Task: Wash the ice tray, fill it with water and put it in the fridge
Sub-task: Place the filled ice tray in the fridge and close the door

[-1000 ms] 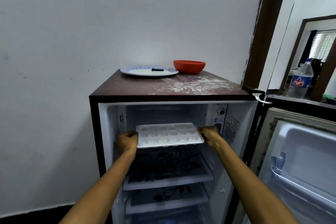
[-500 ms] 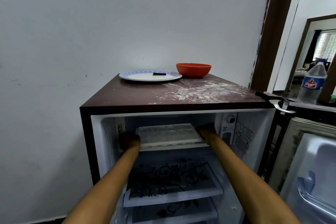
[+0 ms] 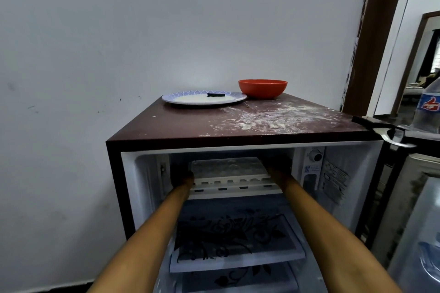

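White plastic ice tray [image 3: 227, 167] in top compartment of open maroon fridge [image 3: 238, 135], flat on slotted white shelf [image 3: 233, 183]. Left hand [image 3: 182, 177] and right hand [image 3: 277, 165] at its ends; finger grip too shadowed to tell. Behind, on top: patterned plate [image 3: 203, 97], orange bowl [image 3: 262, 88].

White ice tray [image 3: 227, 167] inside fridge [image 3: 238, 131]
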Demonstrator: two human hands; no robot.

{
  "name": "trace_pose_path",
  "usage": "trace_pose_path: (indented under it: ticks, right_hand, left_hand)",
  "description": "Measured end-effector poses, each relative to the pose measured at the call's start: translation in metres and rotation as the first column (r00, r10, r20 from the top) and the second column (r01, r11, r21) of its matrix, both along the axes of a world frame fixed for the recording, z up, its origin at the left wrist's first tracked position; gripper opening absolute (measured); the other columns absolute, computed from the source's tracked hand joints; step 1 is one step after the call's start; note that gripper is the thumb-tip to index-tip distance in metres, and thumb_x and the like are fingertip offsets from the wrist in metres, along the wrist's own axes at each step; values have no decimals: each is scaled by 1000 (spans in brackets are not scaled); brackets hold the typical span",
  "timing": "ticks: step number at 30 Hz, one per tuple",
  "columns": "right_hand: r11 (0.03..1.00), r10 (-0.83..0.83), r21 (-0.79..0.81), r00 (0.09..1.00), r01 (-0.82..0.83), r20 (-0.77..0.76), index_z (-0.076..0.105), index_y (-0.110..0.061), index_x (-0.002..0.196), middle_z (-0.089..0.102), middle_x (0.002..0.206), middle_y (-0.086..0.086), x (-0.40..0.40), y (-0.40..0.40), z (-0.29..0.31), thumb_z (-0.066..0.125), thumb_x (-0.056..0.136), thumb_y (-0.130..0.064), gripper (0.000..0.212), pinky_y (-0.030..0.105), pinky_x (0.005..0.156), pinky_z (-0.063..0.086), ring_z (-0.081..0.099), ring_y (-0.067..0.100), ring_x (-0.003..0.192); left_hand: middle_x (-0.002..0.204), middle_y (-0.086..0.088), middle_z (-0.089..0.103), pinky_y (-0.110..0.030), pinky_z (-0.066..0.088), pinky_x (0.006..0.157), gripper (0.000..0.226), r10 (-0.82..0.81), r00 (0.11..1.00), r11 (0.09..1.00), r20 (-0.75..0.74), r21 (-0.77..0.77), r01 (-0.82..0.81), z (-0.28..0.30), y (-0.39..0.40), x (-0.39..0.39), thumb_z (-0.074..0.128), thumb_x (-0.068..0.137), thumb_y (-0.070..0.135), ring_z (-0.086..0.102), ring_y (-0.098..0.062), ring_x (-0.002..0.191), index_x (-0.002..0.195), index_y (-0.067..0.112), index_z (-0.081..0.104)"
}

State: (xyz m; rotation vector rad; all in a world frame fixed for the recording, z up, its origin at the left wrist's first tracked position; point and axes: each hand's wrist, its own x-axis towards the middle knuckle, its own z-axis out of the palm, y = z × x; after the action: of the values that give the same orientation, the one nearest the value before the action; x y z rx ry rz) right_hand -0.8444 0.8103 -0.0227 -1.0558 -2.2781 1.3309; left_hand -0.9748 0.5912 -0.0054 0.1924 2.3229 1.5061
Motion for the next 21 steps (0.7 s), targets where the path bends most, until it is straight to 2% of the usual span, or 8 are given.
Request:
trace_pose_path:
  ticks: [3, 5, 8, 10, 13, 16, 19, 21]
  right_hand:
    - [993, -76, 98, 996, 71, 46, 33, 4, 139, 38, 142, 24, 5, -18, 3, 33, 103, -24, 46, 38, 105, 32, 39, 35, 129]
    - [933, -181, 302, 981, 195, -77, 56, 10, 115, 58, 116, 27, 13, -33, 9, 37, 99, -5, 30, 36, 83, 43, 55, 38, 109]
    - [890, -90, 424, 976, 168, -197, 62, 2, 85, 59, 78, 20, 40, -54, 0, 41, 92, 5, 23, 29, 64, 35, 56, 29, 71]
    - [884, -71, 427, 956, 193, -286, 57, 1, 71, 55, 62, 13, 62, -63, -16, 45, 86, 9, 21, 32, 58, 38, 49, 19, 56]
    - [888, -84, 425, 970, 176, -227, 67, 9, 95, 68, 84, 25, 93, -85, -30, 49, 88, -2, 22, 37, 67, 49, 63, 33, 76]
    - [893, -82, 421, 978, 158, -192, 64, 8, 109, 67, 103, 26, 133, -114, -24, 43, 89, -19, 40, 44, 84, 50, 62, 41, 98]
    - [885, -136, 423, 977, 195, -166, 64, 7, 109, 66, 104, 26, 184, -146, -14, 42, 90, -23, 41, 40, 87, 46, 61, 41, 100]
    - [858, -185, 459, 972, 230, -142, 65, 5, 107, 67, 100, 25, 221, -165, -15, 45, 89, -20, 37, 36, 87, 41, 62, 40, 97]
  left_hand:
    - [114, -21, 59, -29, 47, 83, 36, 10, 977, 999, -215, -35, -18, 0, -7, 15, 34, 100, -1, 56, -34, 100, 134, -1, 47]
    - [136, -20, 51, -23, 40, 98, 50, -24, 910, 998, -413, -63, -3, -7, -18, 37, 35, 95, -10, 51, -34, 122, 144, 3, 37]
    - [132, -21, 55, -36, 41, 109, 54, -3, 810, 999, -587, -36, -23, -30, -35, 58, 36, 90, -20, 56, -35, 118, 140, -2, 42]
    - [103, -24, 67, -45, 56, 85, 50, -51, 740, 997, -670, -81, -5, -50, -44, 75, 38, 81, -27, 65, -34, 88, 121, -7, 60]
    - [75, -27, 66, -47, 59, 60, 37, -192, 794, 976, -577, -196, 93, -60, -57, 114, 44, 70, -34, 64, -37, 65, 92, -13, 66]
    - [101, -32, 68, -47, 59, 79, 41, -285, 745, 953, -604, -264, 150, -56, -68, 154, 55, 73, -28, 68, -44, 90, 112, -17, 62]
    - [133, -25, 54, -41, 43, 106, 41, -418, 722, 908, -552, -284, 309, -43, -79, 204, 44, 93, -8, 51, -38, 124, 134, -9, 47]
    - [142, -19, 47, -36, 35, 112, 42, -483, 695, 876, -533, -298, 380, -40, -86, 235, 38, 98, -1, 43, -33, 133, 140, -4, 41]
